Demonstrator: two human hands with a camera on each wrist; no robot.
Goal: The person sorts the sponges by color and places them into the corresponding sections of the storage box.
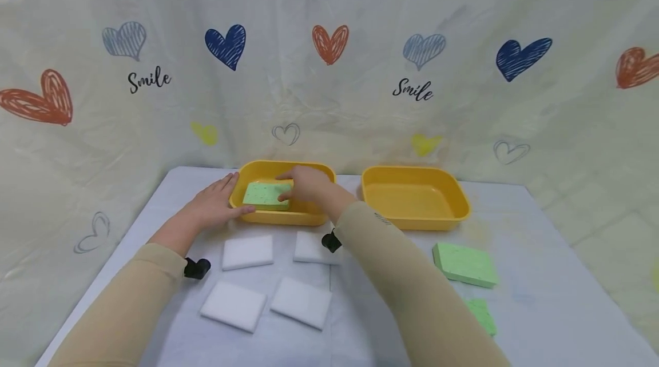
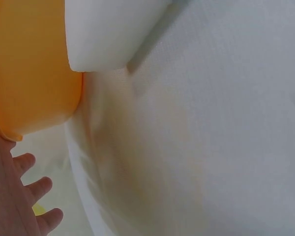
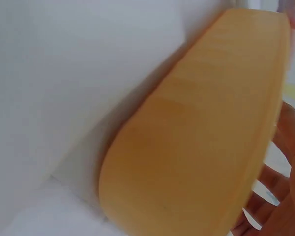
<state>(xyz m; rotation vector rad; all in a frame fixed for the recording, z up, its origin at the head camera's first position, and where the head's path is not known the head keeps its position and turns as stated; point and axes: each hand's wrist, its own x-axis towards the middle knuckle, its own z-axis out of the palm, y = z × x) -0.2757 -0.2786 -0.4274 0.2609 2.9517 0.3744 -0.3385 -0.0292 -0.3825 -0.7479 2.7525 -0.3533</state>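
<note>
A speckled light-green sponge (image 1: 266,196) lies inside the left yellow tray (image 1: 288,218). My left hand (image 1: 213,201) rests against the tray's left end, fingers extended along the rim and thumb reaching over the front edge. In the left wrist view, several fingers (image 2: 38,189) are spread beside the tray wall. My right hand (image 1: 310,188) reaches into the tray at the sponge's right end, thumb and index finger apart; the thumb is at the sponge's edge. The right wrist view has the tray wall (image 3: 187,137) in front of the right fingers, hiding the sponge.
A second yellow tray (image 1: 414,223) stands to the right. Several white sponge pads (image 1: 248,252) lie in front of the left tray. Two green sponges lie at the right: one whole in view (image 1: 465,264), another (image 1: 481,315) partly behind the right sleeve. A heart-printed curtain (image 1: 329,104) hangs behind.
</note>
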